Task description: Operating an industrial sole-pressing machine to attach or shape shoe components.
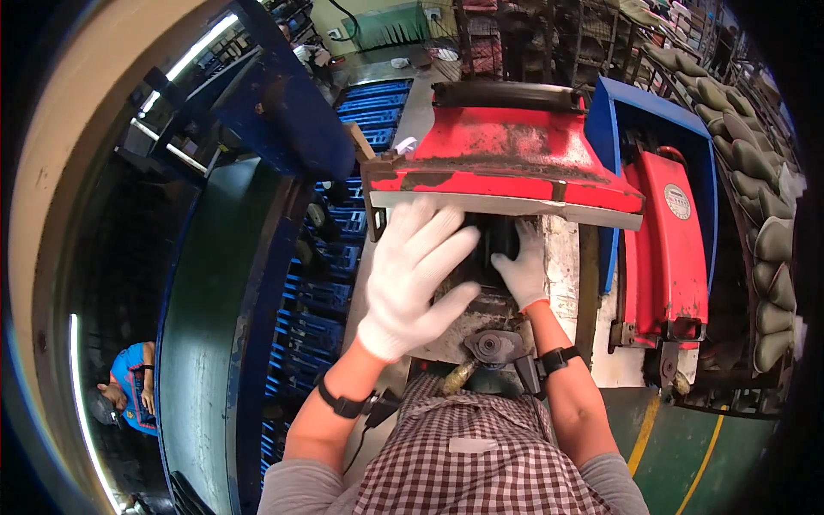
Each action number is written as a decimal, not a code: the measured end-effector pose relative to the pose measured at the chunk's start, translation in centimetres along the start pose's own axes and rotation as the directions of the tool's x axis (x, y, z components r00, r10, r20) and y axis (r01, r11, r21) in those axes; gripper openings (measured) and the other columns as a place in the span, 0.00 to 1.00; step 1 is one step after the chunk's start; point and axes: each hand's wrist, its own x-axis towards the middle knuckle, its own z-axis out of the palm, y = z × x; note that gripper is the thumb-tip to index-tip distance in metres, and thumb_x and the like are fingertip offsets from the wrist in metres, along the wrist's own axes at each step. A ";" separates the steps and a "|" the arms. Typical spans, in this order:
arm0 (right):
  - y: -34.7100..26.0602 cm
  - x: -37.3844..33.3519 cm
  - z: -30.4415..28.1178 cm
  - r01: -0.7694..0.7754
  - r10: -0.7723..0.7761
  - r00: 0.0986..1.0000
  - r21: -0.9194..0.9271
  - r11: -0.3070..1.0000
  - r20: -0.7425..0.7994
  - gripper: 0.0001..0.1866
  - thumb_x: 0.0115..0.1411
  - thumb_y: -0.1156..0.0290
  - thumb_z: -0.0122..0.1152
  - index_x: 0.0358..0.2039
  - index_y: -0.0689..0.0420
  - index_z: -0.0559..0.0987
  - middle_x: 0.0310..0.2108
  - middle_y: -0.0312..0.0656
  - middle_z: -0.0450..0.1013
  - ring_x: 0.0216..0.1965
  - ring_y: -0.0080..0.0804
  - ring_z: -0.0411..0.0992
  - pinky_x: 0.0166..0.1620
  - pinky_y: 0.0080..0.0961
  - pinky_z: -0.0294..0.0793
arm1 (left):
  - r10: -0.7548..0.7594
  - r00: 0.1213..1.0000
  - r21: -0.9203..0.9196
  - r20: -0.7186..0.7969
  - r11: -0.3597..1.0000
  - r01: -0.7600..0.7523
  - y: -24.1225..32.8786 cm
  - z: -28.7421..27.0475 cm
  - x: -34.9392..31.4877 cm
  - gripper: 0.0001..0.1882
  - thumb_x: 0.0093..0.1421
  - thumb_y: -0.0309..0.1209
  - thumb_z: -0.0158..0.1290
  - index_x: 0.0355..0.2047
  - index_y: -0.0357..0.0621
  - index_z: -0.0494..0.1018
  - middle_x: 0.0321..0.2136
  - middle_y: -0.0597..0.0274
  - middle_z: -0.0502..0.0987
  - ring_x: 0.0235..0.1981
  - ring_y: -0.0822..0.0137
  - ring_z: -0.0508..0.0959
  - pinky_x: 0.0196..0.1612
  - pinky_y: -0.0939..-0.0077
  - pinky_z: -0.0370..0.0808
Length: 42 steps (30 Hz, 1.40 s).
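Observation:
My left hand [416,279], in a white knit glove, is raised with its fingers spread, and it holds nothing. Its fingertips overlap the pale front edge [506,206] of a red machine hood [515,142] with worn, scraped paint. My right hand [525,268], also gloved, reaches under that edge with the thumb held apart from the fingers. Beside its thumb lies a dark object [493,245] in the shadow beneath the hood, and its kind cannot be made out. Whether the right hand touches it is unclear. A grey metal fitting with a round knob [491,346] sits below my hands.
A second red machine [665,240] stands on the right in a blue housing [652,112]. Farther right, a rack carries several olive-grey shoe-shaped pieces [772,240]. Blue slatted rollers [318,300] and a dark green belt [206,335] run along the left. A person in blue [133,386] is at far left.

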 end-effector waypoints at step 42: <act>-11.6 -11.7 -4.6 -0.587 -0.083 0.777 0.767 0.261 0.624 0.39 0.65 0.57 0.60 0.71 0.63 0.64 0.71 0.47 0.61 0.73 0.40 0.58 0.74 0.37 0.53 | -0.681 0.407 -0.770 0.609 -0.630 0.098 2.9 6.5 -18.1 0.42 0.62 0.48 0.61 0.70 0.44 0.59 0.65 0.56 0.69 0.66 0.58 0.70 0.70 0.55 0.67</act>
